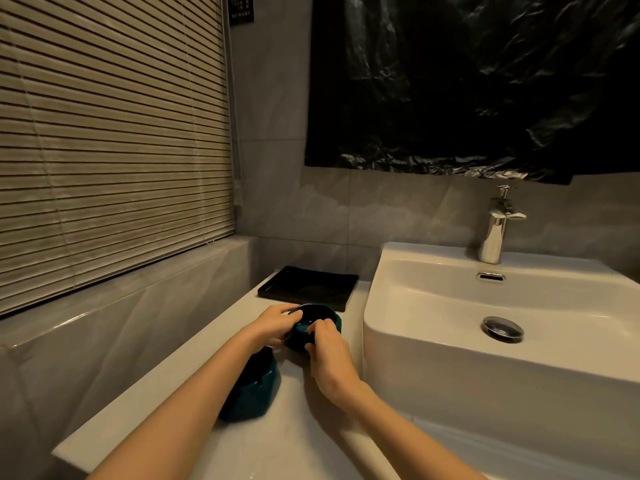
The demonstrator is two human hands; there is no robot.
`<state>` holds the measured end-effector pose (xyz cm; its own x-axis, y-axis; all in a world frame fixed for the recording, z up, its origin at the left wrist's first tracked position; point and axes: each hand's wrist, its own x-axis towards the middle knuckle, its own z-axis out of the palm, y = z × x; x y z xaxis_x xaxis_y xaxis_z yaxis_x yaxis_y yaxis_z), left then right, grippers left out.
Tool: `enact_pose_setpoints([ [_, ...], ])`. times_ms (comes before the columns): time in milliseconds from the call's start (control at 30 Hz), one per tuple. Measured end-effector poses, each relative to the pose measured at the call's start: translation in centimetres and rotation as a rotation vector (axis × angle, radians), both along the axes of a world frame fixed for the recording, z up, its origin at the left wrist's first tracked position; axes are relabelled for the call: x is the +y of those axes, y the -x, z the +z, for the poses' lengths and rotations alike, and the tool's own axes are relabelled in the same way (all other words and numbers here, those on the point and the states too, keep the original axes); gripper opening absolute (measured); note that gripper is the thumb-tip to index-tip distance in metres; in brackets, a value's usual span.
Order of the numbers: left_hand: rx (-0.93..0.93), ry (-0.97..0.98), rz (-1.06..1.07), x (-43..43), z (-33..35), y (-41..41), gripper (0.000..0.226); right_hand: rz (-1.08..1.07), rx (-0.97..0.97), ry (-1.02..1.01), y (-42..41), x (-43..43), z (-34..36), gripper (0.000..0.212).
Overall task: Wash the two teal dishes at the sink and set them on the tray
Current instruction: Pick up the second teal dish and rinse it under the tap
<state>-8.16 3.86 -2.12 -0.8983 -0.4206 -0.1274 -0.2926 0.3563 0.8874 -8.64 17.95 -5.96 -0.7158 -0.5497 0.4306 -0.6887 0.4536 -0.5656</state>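
Two teal dishes sit on the white counter left of the sink. The far teal dish [317, 323] is held from both sides: my left hand [277, 323] grips its left rim and my right hand [327, 344] grips its near right side. The near teal dish [254, 393] stands on the counter, partly hidden under my left forearm. A black square tray [311, 284] lies just beyond the far dish, against the wall. The white sink [502, 306] is to the right, its basin holding nothing, with a chrome tap [495, 233] at the back.
The counter [180, 393] is a narrow ledge between a tiled wall on the left and the sink's side. A slatted blind [110, 133] covers the left wall. Black plastic sheeting [467, 81] hangs above the tap. A drain plug [502, 329] sits in the basin.
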Motion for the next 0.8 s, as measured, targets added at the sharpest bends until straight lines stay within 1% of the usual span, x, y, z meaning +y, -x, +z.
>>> enact_pose_setpoints([
  [67,0.003,-0.188,0.020,-0.5,0.8,-0.6,0.039,0.028,0.043,0.012,0.0,0.2,1.2,0.026],
  [133,-0.007,-0.436,0.016,-0.6,2.0,-1.3,0.036,0.048,0.071,0.054,0.0,0.2,2.4,0.023],
  [167,0.004,-0.528,0.013,-0.5,2.6,-1.5,0.035,0.056,0.091,0.070,0.0,0.2,2.9,0.021],
  [200,0.030,-0.570,0.006,-0.3,3.4,-1.8,0.034,0.058,0.128,0.066,0.1,0.2,3.5,0.021],
  [300,0.115,-0.578,-0.004,0.9,5.6,-2.4,0.019,0.094,0.224,0.058,0.9,0.7,5.5,0.023],
  [367,0.140,-0.594,0.019,2.0,6.9,-2.5,0.011,0.121,0.261,0.066,1.5,1.7,7.5,0.026],
  [467,0.214,-0.622,0.003,3.9,8.2,-2.0,0.016,0.126,0.238,0.130,2.3,4.6,11.2,0.026],
  [567,0.296,-0.621,-0.062,6.1,9.1,-0.9,0.027,0.035,0.157,0.287,3.6,8.8,13.6,0.023],
  [600,0.315,-0.613,-0.087,6.9,9.2,-0.3,0.031,-0.020,0.093,0.316,4.2,10.3,14.0,0.025],
  [633,0.328,-0.606,-0.123,7.8,9.4,0.4,0.035,-0.062,-0.011,0.325,4.8,11.9,14.3,0.028],
  [700,0.346,-0.572,-0.204,10.2,9.5,1.7,0.036,-0.066,-0.331,0.273,6.0,15.0,14.6,0.036],
  [733,0.359,-0.548,-0.233,11.4,9.5,2.4,0.037,-0.025,-0.512,0.255,6.5,16.6,14.9,0.034],
  [800,0.383,-0.502,-0.288,13.8,9.3,3.8,0.042,0.082,-0.816,0.316,7.5,19.7,15.5,0.021],
])
